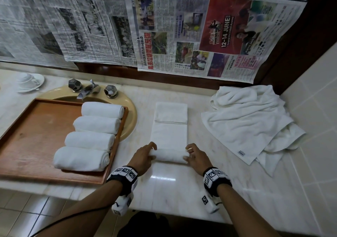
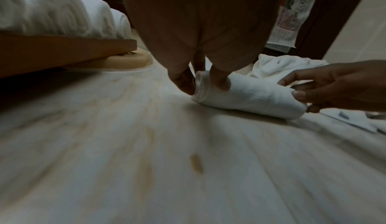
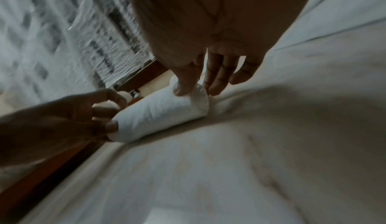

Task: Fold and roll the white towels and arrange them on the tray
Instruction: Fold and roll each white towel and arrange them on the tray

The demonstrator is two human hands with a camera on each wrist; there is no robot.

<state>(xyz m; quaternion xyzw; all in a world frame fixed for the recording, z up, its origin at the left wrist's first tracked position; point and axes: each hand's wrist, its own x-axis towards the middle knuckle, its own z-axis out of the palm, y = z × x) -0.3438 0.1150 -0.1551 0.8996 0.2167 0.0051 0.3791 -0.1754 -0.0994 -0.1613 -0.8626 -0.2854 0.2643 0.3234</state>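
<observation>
A white towel [image 1: 169, 132] lies as a long folded strip on the marble counter, its near end wound into a roll [image 1: 169, 156]. My left hand [image 1: 152, 152] grips the roll's left end with thumb and curled fingers. My right hand [image 1: 188, 153] pinches the right end. In the left wrist view my left hand [image 2: 203, 85] holds the roll [image 2: 250, 95] at its end. The right wrist view has my right hand [image 3: 196, 90] on the roll [image 3: 163, 112]. The wooden tray [image 1: 36, 136] to the left carries several rolled towels [image 1: 91, 140] in a row.
A heap of unfolded white towels [image 1: 249, 120] lies at the right against the tiled wall. The tray sits over a beige sink [image 1: 131, 120] with a metal tap [image 1: 87, 90]. A cup and saucer [image 1: 29, 80] stand at the far left. Newspaper covers the back wall.
</observation>
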